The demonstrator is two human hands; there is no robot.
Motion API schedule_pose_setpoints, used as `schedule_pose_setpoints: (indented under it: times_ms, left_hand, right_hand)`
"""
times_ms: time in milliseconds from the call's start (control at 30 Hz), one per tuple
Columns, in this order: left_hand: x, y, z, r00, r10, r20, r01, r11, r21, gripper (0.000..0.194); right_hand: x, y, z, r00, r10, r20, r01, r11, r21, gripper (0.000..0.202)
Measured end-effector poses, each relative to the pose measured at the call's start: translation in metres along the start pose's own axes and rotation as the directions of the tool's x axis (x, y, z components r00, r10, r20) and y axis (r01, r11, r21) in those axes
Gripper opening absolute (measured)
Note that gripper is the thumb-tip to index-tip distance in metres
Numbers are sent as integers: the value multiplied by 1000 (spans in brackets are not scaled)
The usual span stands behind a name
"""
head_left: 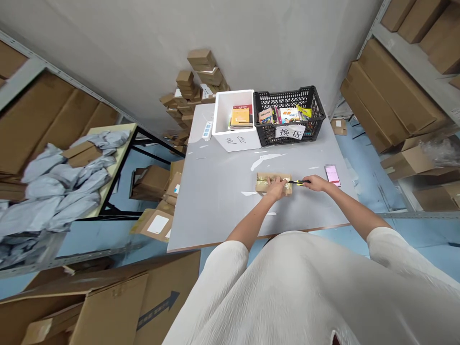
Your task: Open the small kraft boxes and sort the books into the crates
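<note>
A small brown cardboard box [261, 185] with shiny tape lies on the grey table near its front edge. My left hand [276, 188] grips the box from above, its fingers bent over the top. In my right hand [316, 183] is a black and yellow utility knife [299, 182], held closed in the fingers and pointing left. The knife's tip meets the right end of the box; how deep the blade sits cannot be seen. A phone with a pink screen [332, 175] lies just right of my right hand.
On the grey table [215, 201] stand a white foam box [237, 142] and a black plastic crate [290, 133], both with books inside. A power strip [207, 131] lies left of them. Shelves with cartons [391, 91] flank both sides; grey parcels [68, 177] fill a left-hand table.
</note>
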State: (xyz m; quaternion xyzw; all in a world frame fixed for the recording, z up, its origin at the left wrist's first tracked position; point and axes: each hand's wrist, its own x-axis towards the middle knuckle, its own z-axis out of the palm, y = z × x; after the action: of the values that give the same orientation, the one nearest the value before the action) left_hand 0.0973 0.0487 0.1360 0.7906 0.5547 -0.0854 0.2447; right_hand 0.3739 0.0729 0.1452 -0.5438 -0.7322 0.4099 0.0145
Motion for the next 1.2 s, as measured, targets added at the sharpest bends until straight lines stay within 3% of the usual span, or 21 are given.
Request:
schedule_pose_setpoints:
  times_ms: [133,433,633,800,1000,1200]
  left_hand:
    - [-3,1,0,1000,2,-13,-2,1000,2,60]
    - [-8,1,0,999,8,-35,-8,1000,-3,58]
    - [-4,4,2,998,7,-69,-9,1000,-19,54]
    - [-6,6,0,996,-18,-82,12,997,-73,75]
    - [-6,-1,-3,970,-17,-242,-7,995,-98,61]
    - [8,-6,-1,971,-42,-236,27,997,-68,64]
  right_hand:
    - [6,-6,9,1000,22,5,-22,1000,-11,23]
    - [-6,9,7,977,111,182,-156,953,261,41]
    - [-7,4,20,968,64,242,-142,936,322,39]
    - [-4,6,23,975,132,180,-188,919,347,40]
    - [-15,15,10,978,205,36,-204,906,371,34]
    - [-25,4,18,994,47,-98,-30,984,177,33]
